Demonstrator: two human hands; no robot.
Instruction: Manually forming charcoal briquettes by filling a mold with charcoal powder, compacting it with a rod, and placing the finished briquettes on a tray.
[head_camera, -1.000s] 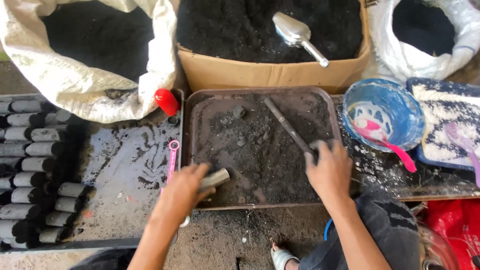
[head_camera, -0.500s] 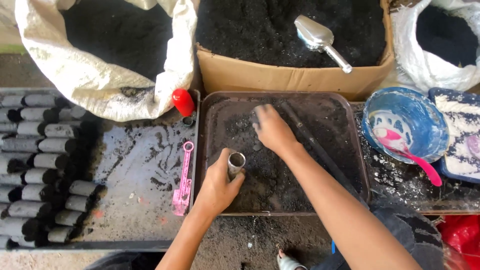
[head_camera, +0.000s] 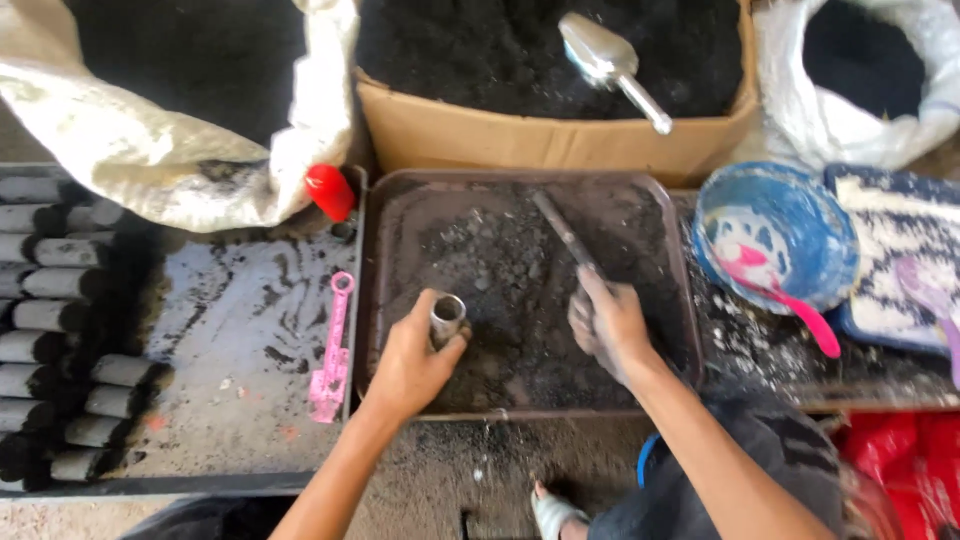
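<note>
Left hand (head_camera: 408, 362) grips a short grey metal tube (head_camera: 446, 318), fingers and thumb wrapped around its wall, open end up, just above the black powder in the brown rectangular tray (head_camera: 375, 260). Right hand (head_camera: 610, 325) rests on the powder near the tray's right side, fingers curled loosely; whether it holds anything cannot be determined. A thin dark metal rod (head_camera: 562, 230) lies diagonally on the powder, its lower end touching the right hand's fingertips. A pink plastic tool (head_camera: 333, 350) lies just outside the tray's left edge. Finished dark cylinders (head_camera: 60, 330) are stacked in rows at far left. A cardboard box of black powder (head_camera: 550, 140) with a metal scoop (head_camera: 605, 60) stands behind the tray.
</note>
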